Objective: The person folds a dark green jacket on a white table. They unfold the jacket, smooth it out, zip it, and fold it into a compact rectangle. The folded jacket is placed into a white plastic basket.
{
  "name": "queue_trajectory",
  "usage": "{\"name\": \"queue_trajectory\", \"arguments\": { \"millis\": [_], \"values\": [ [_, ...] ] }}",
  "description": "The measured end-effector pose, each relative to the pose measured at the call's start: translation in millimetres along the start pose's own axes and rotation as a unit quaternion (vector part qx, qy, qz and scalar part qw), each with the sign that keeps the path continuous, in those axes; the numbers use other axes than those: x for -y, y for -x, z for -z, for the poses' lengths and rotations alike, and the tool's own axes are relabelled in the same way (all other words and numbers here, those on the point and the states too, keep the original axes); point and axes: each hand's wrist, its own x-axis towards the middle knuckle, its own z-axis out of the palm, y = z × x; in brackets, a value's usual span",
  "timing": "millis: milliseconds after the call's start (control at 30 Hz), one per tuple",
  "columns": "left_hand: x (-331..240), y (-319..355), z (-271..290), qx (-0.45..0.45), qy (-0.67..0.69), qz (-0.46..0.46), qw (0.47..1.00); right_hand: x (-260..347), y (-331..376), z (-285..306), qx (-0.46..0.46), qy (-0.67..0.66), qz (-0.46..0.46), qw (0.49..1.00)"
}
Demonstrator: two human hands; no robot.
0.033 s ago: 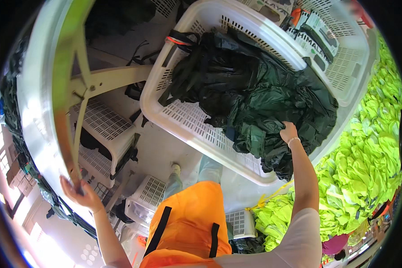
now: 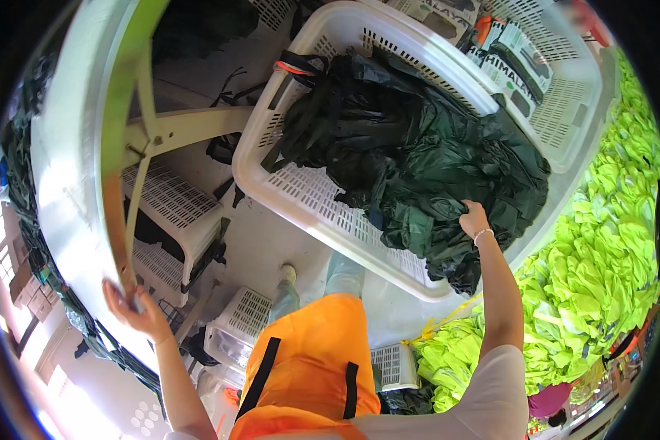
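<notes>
My right hand (image 2: 475, 222), with a light beaded band at the wrist, is closed on a fold of dark green, thin, crinkled fabric (image 2: 440, 176). That fabric lies heaped in a white slotted plastic basket (image 2: 326, 214) in front of me, and blacker fabric fills the basket's left part. At the far left, my left hand (image 2: 141, 314) has its fingers apart at the edge of a white table (image 2: 66, 191). Whether it touches the edge is hard to tell; nothing shows in its grasp.
Behind the basket stands a second white basket (image 2: 565, 121) holding printed packages (image 2: 510, 70). Bright yellow-green garments (image 2: 572, 293) pile up on the right. Slotted crates (image 2: 176, 198) stand under the table, near its metal leg frame (image 2: 191, 125). Another person in dark red (image 2: 550, 400) shows at lower right.
My left hand has shifted slightly right and up along the table edge, with its fingers a little more upright. My right hand keeps its hold on the fabric, almost unmoved.
</notes>
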Motion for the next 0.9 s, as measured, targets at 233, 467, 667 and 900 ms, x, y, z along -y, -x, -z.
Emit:
{"name": "queue_trajectory", "arguments": {
  "millis": [233, 467, 667, 900],
  "values": [
    [-138, 90, 9, 0.432, 0.250, 0.109, 0.860, 168, 267, 33, 0.046, -0.296, 0.140, 0.944],
    [-237, 41, -9, 0.433, 0.687, 0.559, 0.166, 187, 454, 78, 0.370, -0.437, 0.426, 0.700],
    [-229, -51, 30, 0.401, 0.817, 0.371, 0.184, 224, 486, 57, 0.290, 0.105, 0.281, 0.909],
    [-230, -15, 141, 0.324, 0.751, 0.084, 0.569, 323, 484, 39, -0.121, -0.091, 0.465, 0.872]
  ]
}}
